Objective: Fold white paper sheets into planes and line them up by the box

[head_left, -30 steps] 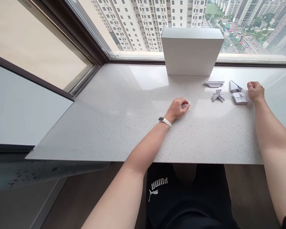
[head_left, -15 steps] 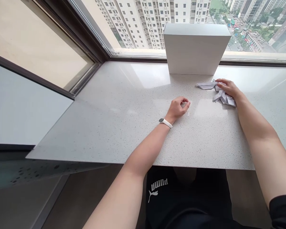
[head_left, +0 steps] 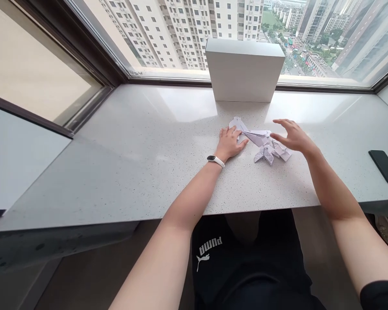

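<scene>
Several folded white paper pieces [head_left: 258, 137] lie in a loose cluster on the speckled countertop [head_left: 142, 163]. The nearest one is a small star-like folded paper [head_left: 264, 156]; a long folded strip reaches away to the left. Over the cluster's left end rests my left hand [head_left: 230, 142], its fingers spread and partly covering a paper piece. It wears a white wristband [head_left: 216, 161]. My right hand [head_left: 292, 137] is just right of the papers, fingers apart and holding nothing. Whether its fingertips touch the paper I cannot tell.
A plain white box [head_left: 244, 77] stands upright against the window behind the papers. A black phone [head_left: 385, 166] lies near the counter's right end. The counter's front edge runs just ahead of my lap, and a window frame [head_left: 93, 64] bounds the left side.
The papers have moved left and nearer to me, and are more spread out. My right hand has let go of them. My left hand has uncurled and come down onto them. The view has turned right.
</scene>
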Demonstrator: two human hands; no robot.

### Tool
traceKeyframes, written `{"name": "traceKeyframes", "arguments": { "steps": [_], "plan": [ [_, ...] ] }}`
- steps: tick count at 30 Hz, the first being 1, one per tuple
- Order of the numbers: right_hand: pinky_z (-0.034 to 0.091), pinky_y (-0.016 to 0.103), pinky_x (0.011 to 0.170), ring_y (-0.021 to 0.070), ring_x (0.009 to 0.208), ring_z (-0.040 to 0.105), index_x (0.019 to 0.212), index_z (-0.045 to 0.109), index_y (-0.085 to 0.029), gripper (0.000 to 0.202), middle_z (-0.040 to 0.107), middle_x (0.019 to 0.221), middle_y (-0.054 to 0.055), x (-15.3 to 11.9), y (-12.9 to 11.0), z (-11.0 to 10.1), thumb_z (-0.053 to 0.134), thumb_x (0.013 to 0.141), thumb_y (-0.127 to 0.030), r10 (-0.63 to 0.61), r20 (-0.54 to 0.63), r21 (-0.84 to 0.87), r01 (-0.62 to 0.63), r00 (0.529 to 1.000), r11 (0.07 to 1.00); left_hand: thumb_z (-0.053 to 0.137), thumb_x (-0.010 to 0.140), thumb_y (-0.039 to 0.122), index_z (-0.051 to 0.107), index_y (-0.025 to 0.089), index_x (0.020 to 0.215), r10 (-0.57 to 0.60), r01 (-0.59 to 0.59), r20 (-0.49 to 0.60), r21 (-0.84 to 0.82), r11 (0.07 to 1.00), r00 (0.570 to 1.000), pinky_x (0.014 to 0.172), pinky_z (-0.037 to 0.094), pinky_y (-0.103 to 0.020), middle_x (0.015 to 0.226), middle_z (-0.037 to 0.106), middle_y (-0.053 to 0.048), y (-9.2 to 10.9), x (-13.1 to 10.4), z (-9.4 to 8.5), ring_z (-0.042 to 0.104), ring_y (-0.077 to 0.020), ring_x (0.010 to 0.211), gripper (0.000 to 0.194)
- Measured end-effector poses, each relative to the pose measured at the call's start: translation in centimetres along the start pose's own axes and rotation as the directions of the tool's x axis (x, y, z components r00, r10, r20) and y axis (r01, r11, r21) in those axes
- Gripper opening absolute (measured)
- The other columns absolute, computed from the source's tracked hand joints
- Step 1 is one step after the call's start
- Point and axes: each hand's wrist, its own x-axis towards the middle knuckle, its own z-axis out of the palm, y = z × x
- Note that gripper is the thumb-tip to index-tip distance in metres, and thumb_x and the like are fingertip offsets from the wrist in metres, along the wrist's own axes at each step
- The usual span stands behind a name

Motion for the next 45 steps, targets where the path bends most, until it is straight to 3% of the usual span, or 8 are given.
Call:
{"name": "traceKeyframes", "arguments": {
  "steps": [5, 10, 14, 21, 25, 31, 37, 45],
  "plan": [
    [0.021, 0.098, 0.15, 0.0628, 0.192, 0.028, 0.195, 0.049, -0.032, 0.122, 0.04, 0.205, 0.024, -4.8, 0.8, 4.1, 0.081, 0.097, -0.099, 0.198, 0.091, -0.069, -0.192, 0.976, 0.979, 0.079, 0.11, 0.043, 0.082, 0.026, 0.108, 0.209, -0.2, 0.142, -0.081, 0.977, 0.967, 0.146, 0.043, -0.075, 0.155, 0.085, -0.018, 1.4, -0.1, -1.4, 0.069, -0.0449, 0.163, 0.017],
    [0.027, 0.088, 0.153, 0.0573, 0.187, 0.043, 0.189, 0.056, -0.029, 0.115, 0.054, 0.196, 0.025, 1.9, 1.0, 6.8, 0.082, 0.099, -0.096, 0.088, 0.027, 0.041, -0.089, 0.996, 0.995, 0.081, 0.105, 0.038, 0.072, 0.028, 0.1, 0.291, -0.265, 0.173, -0.157, 0.951, 0.941, 0.134, 0.058, -0.064, 0.145, 0.087, -0.016, 1.7, -0.3, -2.2, 0.08, -0.0389, 0.142, 0.014],
    [0.048, 0.075, 0.146, 0.052, 0.175, 0.061, 0.187, 0.06, -0.028, 0.114, 0.065, 0.187, 0.024, 4.8, -0.8, 6.9, 0.082, 0.099, -0.096, -0.018, -0.005, 0.185, 0.018, 1.0, 0.983, 0.085, 0.106, 0.048, 0.068, 0.027, 0.113, 0.247, -0.216, 0.12, -0.223, 0.951, 0.962, 0.111, 0.068, -0.053, 0.129, 0.086, -0.014, 0.9, -0.4, -2.3, 0.083, -0.0341, 0.119, 0.027],
    [0.041, 0.082, 0.149, 0.0512, 0.18, 0.054, 0.19, 0.056, -0.033, 0.104, 0.062, 0.193, 0.019, 1.4, -1.0, 5.2, 0.053, 0.112, -0.102, -0.042, -0.04, 0.194, 0.049, 0.998, 0.98, 0.109, 0.088, 0.069, 0.057, 0.028, 0.18, 0.269, -0.243, 0.13, -0.182, 0.953, 0.954, 0.138, 0.058, -0.064, 0.186, 0.062, -0.024, 0.6, -0.9, -2.4, 0.063, -0.048, 0.172, 0.113],
    [0.03, 0.09, 0.151, 0.0626, 0.183, 0.043, 0.189, 0.058, -0.026, 0.116, 0.058, 0.193, 0.025, 0.8, 1.1, 4.6, 0.083, 0.099, -0.095, 0.118, -0.039, 0.042, -0.116, 0.992, 0.992, 0.101, 0.099, 0.057, 0.063, 0.025, 0.182, 0.271, -0.261, 0.209, -0.077, 0.962, 0.94, 0.146, 0.052, -0.066, 0.183, 0.068, -0.023, 1.0, -1.2, -2.5, 0.064, -0.0479, 0.172, 0.096],
    [0.052, 0.083, 0.139, 0.0574, 0.165, 0.062, 0.184, 0.061, -0.026, 0.101, 0.071, 0.177, 0.024, 1.2, 0.2, 4.5, 0.1, 0.093, -0.047, 0.183, 0.0, 0.092, -0.183, 0.983, 0.979, 0.097, 0.107, 0.042, 0.066, 0.025, 0.176, 0.15, -0.152, -0.024, -0.224, 0.963, 0.988, 0.133, 0.065, -0.062, 0.155, 0.085, -0.02, 0.7, -1.3, -2.6, 0.081, -0.0403, 0.148, 0.078],
    [0.073, 0.07, 0.118, 0.0443, 0.131, 0.083, 0.189, 0.05, -0.03, 0.1, 0.082, 0.147, 0.017, 1.4, -1.6, 3.5, 0.094, 0.101, -0.048, 0.225, -0.054, 0.447, -0.178, 0.973, 0.877, 0.116, 0.09, 0.05, 0.074, 0.033, 0.163, -0.163, -0.059, -0.249, -0.694, 0.717, 0.955, 0.12, 0.074, -0.055, 0.137, 0.085, -0.013, -0.8, -0.6, -2.1, 0.086, -0.0363, 0.132, 0.086],
    [0.074, 0.066, 0.126, 0.0465, 0.149, 0.079, 0.198, 0.034, -0.037, 0.122, 0.077, 0.158, 0.016, 2.2, -4.1, 4.7, 0.096, 0.101, -0.078, 0.198, -0.141, 0.654, -0.059, 0.97, 0.754, 0.11, 0.097, 0.059, 0.065, 0.033, 0.171, -0.324, 0.018, -0.1, -0.939, 0.343, 0.941, 0.127, 0.07, -0.056, 0.149, 0.085, -0.013, 0.6, -0.4, -1.9, 0.084, -0.0369, 0.147, 0.091]
  ]
}}
